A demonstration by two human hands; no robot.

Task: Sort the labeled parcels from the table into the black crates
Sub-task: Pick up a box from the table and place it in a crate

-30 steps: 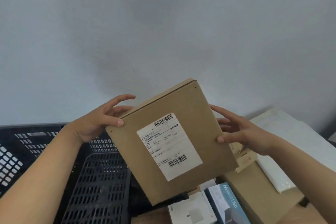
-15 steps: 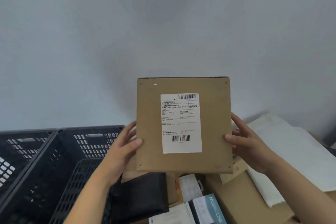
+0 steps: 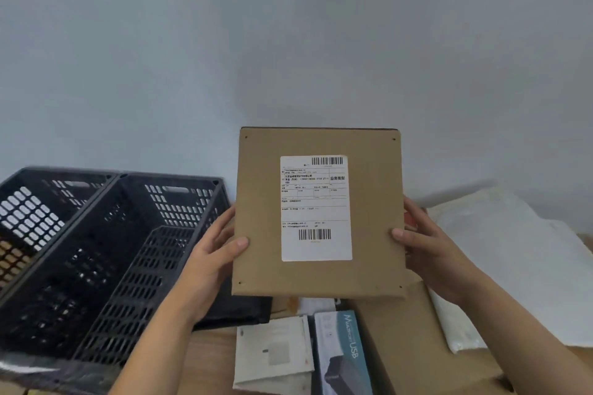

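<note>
Cardboard parcel (image 3: 317,212) is upright in both your hands, left hand (image 3: 211,263) and right hand (image 3: 430,253) gripping its side edges above the worktop's middle, label facing you for reading; next, probably lower it into a black crate (image 3: 106,253) at the left edge.

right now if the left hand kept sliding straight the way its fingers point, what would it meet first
The left hand already grips the left edge of the cardboard parcel, fingers pointing up and to the right behind it. Going on, it would only slide along the parcel's hidden back; beyond that stands the grey wall, though depth is unclear.
</note>
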